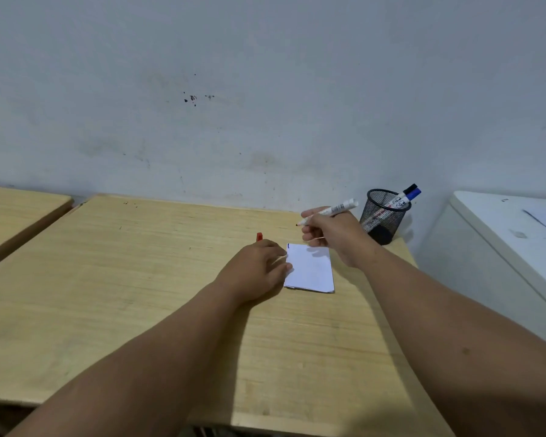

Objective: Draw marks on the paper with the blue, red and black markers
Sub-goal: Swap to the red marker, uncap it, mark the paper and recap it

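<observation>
An uncapped marker [328, 212] is held by the right hand [331, 234] above the paper [311, 269]. The paper's edge is pinned to the counter [139, 279] by the left hand [256, 269].

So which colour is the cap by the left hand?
Red: the cap at the left hand, head view.

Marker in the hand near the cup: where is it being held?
The right hand holds the uncapped red marker around the front of its barrel, near the tip. The left hand holds the red cap and rests on the paper.

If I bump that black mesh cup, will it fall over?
Probably easily. The mesh cup looks thin and light, and it stands near the table corner. The two markers lean out over its rim, which may pull it that way.
</observation>
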